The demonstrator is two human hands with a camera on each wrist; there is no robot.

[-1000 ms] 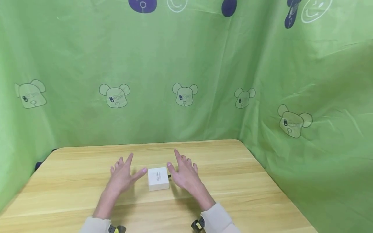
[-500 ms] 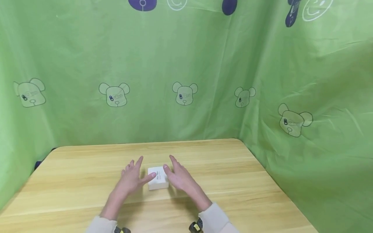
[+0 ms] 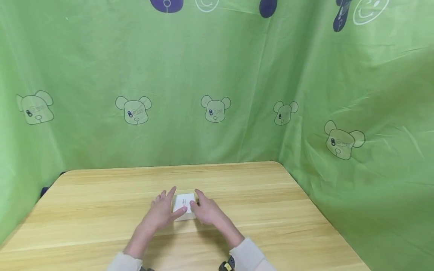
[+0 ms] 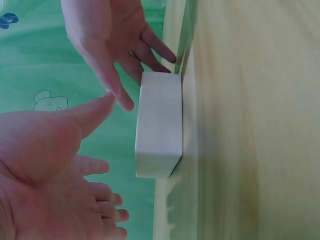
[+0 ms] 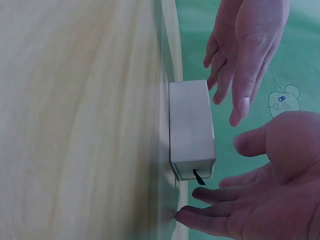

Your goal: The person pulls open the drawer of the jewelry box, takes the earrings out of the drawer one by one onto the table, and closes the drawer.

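A small white box (image 3: 179, 204) with dark printing on its lid lies flat on the wooden table. From its right end sticks a short black ribbon tab (image 5: 199, 177), plain in the right wrist view. My left hand (image 3: 160, 213) hovers at the box's left side, fingers spread and thumb reaching over the lid. At the opposite side is my right hand (image 3: 207, 211), its thumb over the lid's right edge and fingers extended beside the ribbon end. In both wrist views the fingers look straight or relaxed, not curled round the box (image 4: 160, 117).
The pale wooden table (image 3: 264, 210) spreads around the box, with rounded far corners. Green curtains (image 3: 176, 146) printed with bear heads hang behind and to the right and left. Dark straps with yellow parts (image 3: 227, 266) sit at the wrists.
Both hands have closed in on the box from the sides, the left moving right and the right slightly left and lower. The box stays in place.
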